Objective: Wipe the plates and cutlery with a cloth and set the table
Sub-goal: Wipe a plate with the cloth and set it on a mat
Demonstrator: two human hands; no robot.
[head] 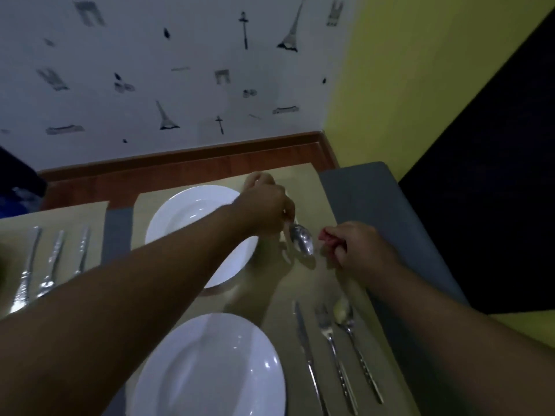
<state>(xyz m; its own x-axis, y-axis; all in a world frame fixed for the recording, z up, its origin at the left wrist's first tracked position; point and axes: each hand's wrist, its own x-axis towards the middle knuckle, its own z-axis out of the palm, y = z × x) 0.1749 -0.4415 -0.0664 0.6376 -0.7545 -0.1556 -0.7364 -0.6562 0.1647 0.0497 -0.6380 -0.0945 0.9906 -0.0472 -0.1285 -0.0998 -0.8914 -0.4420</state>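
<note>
Two round white ceramic plates, far plate and near plate, sit bare on tan placemats. The left hand pinches a shiny steel spoon by the handle, with the bowl just right of the far plate. The right hand is curled around a bit of red cloth. A knife, a fork and a second spoon lie right of the near plate. There are three more steel pieces on the left mat.

Dim indoor scene, bluish cast, grainy throughout. Small glare spots on near plate and spoon. Soft shadow of left hand falls toward camera across placemat. Blur smears cutlery at left and wallpaper. Wide-angle bending at edges. Right side sinks into black.
</note>
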